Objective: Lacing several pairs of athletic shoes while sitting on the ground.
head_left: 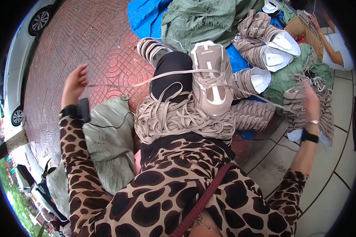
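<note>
A taupe-and-white sneaker upper (212, 77) lies across my thigh with its toe toward me. A beige shoelace (158, 74) is threaded through its eyelets, and its two ends stretch out to either side. My left hand (76, 83) is raised at the left, fingers curled round one end. Out at the right, my right hand (311, 100) is slightly smeared by motion; the other lace end runs taut to it. A thick heap of loose beige laces (178, 122) rests on my lap, nearer to me than the toe.
Nested stacks of sneaker uppers (261, 49) lie to the right, some on a green sack (278, 87). A pale woven sack (109, 138) stands left of my lap. Another person's arm (330, 43) shows at the far right. Cars (22, 59) stand at the left.
</note>
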The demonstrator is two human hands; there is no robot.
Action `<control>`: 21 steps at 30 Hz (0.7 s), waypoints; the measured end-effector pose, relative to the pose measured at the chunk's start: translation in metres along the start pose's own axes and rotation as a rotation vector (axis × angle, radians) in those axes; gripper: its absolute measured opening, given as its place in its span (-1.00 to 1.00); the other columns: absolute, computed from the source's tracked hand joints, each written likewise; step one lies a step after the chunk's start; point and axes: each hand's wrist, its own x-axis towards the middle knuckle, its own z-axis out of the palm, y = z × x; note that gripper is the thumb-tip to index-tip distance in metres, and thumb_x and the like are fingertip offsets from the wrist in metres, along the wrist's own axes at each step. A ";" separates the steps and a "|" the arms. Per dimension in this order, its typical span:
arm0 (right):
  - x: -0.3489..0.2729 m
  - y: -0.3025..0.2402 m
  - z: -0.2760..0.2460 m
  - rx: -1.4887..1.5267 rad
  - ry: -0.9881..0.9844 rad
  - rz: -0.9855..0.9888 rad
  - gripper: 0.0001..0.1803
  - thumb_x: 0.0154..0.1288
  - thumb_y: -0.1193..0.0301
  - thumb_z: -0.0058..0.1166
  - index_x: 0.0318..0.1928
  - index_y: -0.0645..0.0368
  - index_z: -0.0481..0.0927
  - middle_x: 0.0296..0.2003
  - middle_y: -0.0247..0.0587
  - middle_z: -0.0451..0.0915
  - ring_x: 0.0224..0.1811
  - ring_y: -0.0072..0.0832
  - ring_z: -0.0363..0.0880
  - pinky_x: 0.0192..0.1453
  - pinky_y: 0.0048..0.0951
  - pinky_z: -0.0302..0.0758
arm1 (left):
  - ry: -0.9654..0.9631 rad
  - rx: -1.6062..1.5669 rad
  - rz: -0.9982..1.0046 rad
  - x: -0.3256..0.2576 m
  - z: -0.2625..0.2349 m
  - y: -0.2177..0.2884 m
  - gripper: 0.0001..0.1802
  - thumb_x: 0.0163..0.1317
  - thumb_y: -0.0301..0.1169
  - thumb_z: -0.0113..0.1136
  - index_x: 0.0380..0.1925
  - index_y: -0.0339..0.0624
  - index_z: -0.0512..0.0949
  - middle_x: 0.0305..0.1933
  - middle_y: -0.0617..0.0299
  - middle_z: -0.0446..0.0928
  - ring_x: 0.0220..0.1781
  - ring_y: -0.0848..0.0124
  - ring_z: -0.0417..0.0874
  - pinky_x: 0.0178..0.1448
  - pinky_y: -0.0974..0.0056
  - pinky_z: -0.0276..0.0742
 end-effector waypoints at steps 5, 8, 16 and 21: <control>-0.028 -0.059 0.154 0.035 -0.729 -0.350 -0.53 0.31 0.46 -0.17 0.23 0.22 0.38 -0.56 -0.51 0.29 -0.51 -0.70 0.25 -0.37 -0.64 0.27 | -0.379 0.578 0.312 -0.030 0.189 -0.034 -0.72 0.35 -0.31 -0.05 -0.16 -0.21 0.59 -0.34 0.40 0.47 -0.49 0.62 0.34 -0.42 0.46 0.28; -0.031 -0.075 0.191 -0.049 -0.818 -0.429 -0.51 0.28 0.51 -0.22 0.25 0.16 0.28 -0.59 -0.46 0.33 -0.50 -0.64 0.33 -0.34 -0.59 0.32 | -0.482 0.783 0.737 -0.035 0.252 -0.071 -0.73 0.35 -0.34 -0.06 -0.17 -0.25 0.56 -0.33 0.19 0.61 -0.30 0.42 0.60 -0.22 0.32 0.48; -0.021 -0.080 0.222 -0.290 -0.829 -0.536 -0.67 0.24 0.51 -0.22 0.04 0.09 0.24 -0.63 -0.26 0.38 -0.55 -0.44 0.44 -0.38 -0.40 0.36 | -0.316 1.235 0.808 -0.084 0.287 -0.113 -0.77 0.34 -0.26 -0.08 -0.35 -0.17 0.46 -0.61 0.11 0.55 -0.46 0.09 0.62 -0.33 0.05 0.49; -0.030 -0.081 0.236 -0.711 -0.540 -0.792 -0.72 0.22 0.50 -0.18 -0.04 0.06 0.23 -0.59 -0.02 0.50 -0.47 -0.07 0.56 -0.41 -0.10 0.41 | -0.437 1.204 0.689 -0.089 0.285 -0.110 -0.73 0.34 -0.22 -0.10 -0.34 -0.16 0.50 -0.70 0.16 0.52 -0.49 0.12 0.63 -0.29 0.06 0.50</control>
